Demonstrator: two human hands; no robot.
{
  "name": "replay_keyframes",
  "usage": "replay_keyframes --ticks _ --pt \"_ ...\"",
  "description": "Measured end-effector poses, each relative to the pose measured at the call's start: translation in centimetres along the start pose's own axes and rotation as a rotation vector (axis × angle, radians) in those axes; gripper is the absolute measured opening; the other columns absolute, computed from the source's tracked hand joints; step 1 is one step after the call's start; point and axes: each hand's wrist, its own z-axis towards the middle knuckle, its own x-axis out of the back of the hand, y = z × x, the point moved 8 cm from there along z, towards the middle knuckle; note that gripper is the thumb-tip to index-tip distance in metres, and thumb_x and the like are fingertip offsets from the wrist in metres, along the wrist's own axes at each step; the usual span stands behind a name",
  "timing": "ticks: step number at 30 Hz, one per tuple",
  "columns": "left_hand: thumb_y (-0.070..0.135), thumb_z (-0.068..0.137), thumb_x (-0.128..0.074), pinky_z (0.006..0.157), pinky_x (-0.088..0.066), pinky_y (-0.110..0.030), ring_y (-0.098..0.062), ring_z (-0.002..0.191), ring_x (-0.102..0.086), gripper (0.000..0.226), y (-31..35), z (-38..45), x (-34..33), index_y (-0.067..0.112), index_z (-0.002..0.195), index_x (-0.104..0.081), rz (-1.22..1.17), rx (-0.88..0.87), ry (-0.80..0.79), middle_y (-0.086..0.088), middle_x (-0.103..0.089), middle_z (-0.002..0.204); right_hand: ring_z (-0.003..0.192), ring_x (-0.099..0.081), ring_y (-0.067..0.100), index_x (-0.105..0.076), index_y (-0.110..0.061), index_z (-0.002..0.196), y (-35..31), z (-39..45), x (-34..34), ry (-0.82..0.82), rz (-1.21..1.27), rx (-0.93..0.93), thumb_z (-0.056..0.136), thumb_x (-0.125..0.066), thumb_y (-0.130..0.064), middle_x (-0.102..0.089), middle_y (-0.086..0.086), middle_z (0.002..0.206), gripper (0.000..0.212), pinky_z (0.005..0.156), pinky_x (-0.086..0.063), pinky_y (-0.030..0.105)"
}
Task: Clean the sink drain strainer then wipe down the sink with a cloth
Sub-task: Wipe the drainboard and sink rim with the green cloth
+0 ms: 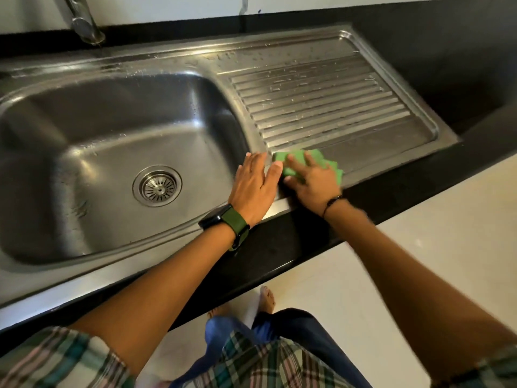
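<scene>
A stainless steel sink (84, 127) fills the left of the view, with the round drain strainer (157, 185) seated in its bottom. To its right lies the ribbed draining board (321, 107), wet with droplets. A green cloth (298, 159) lies on the board's near left corner. My right hand (313, 180) presses flat on top of that cloth. My left hand (256, 186), with a watch on the wrist, rests flat on the sink's rim between basin and board, fingers apart and holding nothing.
A metal tap (84, 23) hangs over the sink's back left. Black worktop (447, 65) surrounds the sink, with a white wall behind. The worktop's front edge (279, 247) runs diagonally below my hands, and pale floor tiles (419, 233) lie beneath.
</scene>
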Motion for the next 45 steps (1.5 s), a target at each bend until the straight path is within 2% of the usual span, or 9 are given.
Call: replay_keyframes --ticks 3,7,11,19,23,30,34,38,45 --pt "0.031 0.098 -0.030 0.116 -0.018 -0.047 -0.026 0.135 -0.030 0.040 1.0 1.0 -0.8 0.009 0.131 -0.038 -0.055 -0.015 0.052 -0.012 -0.038 0.142 0.144 -0.008 0.017 -0.034 -0.024 0.140 -3.7 -2.6 -1.4 -0.003 -0.020 0.215 0.090 -0.047 -0.029 -0.030 0.003 0.151 0.052 0.115 0.005 0.046" --pt "0.042 0.091 -0.025 0.116 -0.007 -0.033 -0.021 0.141 -0.022 0.057 1.7 0.6 -2.5 0.010 0.137 -0.033 0.116 -0.127 0.036 -0.010 -0.031 0.149 0.144 -0.009 0.013 -0.027 -0.026 0.143 -1.4 -1.9 -0.6 -0.034 -0.173 0.323 0.090 -0.044 -0.030 -0.019 0.003 0.155 0.055 0.115 0.009 0.044" --pt "0.046 0.087 -0.022 0.119 -0.010 -0.038 -0.022 0.144 -0.013 0.067 1.4 1.0 -3.3 0.008 0.141 -0.029 0.256 -0.124 0.019 -0.012 -0.023 0.153 0.144 -0.009 0.012 -0.022 -0.035 0.143 5.8 -0.2 1.8 -0.035 -0.085 0.219 0.095 -0.040 -0.033 -0.016 0.003 0.156 0.051 0.115 0.007 0.044" --pt "0.050 0.088 -0.019 0.117 -0.005 -0.034 -0.020 0.145 -0.005 0.070 1.4 2.1 -4.2 0.010 0.145 -0.019 0.396 -0.094 0.027 -0.011 -0.013 0.156 0.141 -0.023 0.023 -0.040 -0.018 0.137 18.7 3.1 7.4 0.039 0.007 -0.041 0.094 -0.046 -0.022 -0.032 0.014 0.149 0.044 0.116 0.000 0.045" --pt "0.054 0.088 -0.015 0.118 -0.005 -0.033 -0.020 0.145 -0.004 0.074 2.0 1.8 -4.2 0.008 0.146 -0.013 0.417 -0.149 0.045 -0.011 -0.011 0.156 0.141 -0.025 0.019 -0.045 -0.020 0.133 15.1 1.3 6.1 0.091 0.055 -0.021 0.093 -0.049 -0.023 -0.037 0.012 0.147 0.041 0.115 0.004 0.042" --pt "0.047 0.086 -0.019 0.118 -0.013 -0.036 -0.019 0.142 -0.011 0.071 3.0 1.6 -3.3 0.003 0.141 -0.025 0.206 -0.199 0.085 -0.016 -0.022 0.152 0.141 -0.021 0.017 -0.053 -0.020 0.127 -2.3 -3.7 0.4 0.014 0.090 0.397 0.084 -0.051 -0.023 -0.049 0.004 0.139 0.043 0.116 0.010 0.044" --pt "0.044 0.085 -0.021 0.117 -0.015 -0.039 -0.025 0.142 -0.015 0.071 3.6 1.4 -3.8 -0.001 0.139 -0.028 0.242 -0.244 0.020 -0.019 -0.025 0.150 0.141 -0.021 0.011 -0.044 -0.026 0.133 -0.2 -3.0 0.7 -0.004 -0.057 0.506 0.093 -0.041 -0.033 -0.041 -0.004 0.145 0.041 0.115 0.006 0.046" --pt "0.048 0.084 -0.021 0.118 -0.013 -0.040 -0.023 0.144 -0.014 0.074 3.8 1.3 -4.6 0.001 0.140 -0.028 0.349 -0.205 -0.043 -0.016 -0.023 0.152 0.141 -0.022 0.010 -0.038 -0.036 0.135 8.5 -0.8 3.8 0.030 -0.081 0.359 0.094 -0.040 -0.037 -0.034 -0.002 0.150 0.041 0.116 0.006 0.043" --pt "0.039 0.091 -0.028 0.119 -0.008 -0.036 -0.021 0.145 -0.009 0.061 4.0 3.6 -5.9 0.008 0.143 -0.023 0.490 -0.196 -0.085 -0.011 -0.018 0.154 0.138 -0.029 0.025 -0.034 -0.026 0.140 25.2 2.7 9.4 0.088 -0.168 -0.111 0.096 -0.037 -0.035 -0.035 0.010 0.148 0.045 0.118 0.000 0.047"
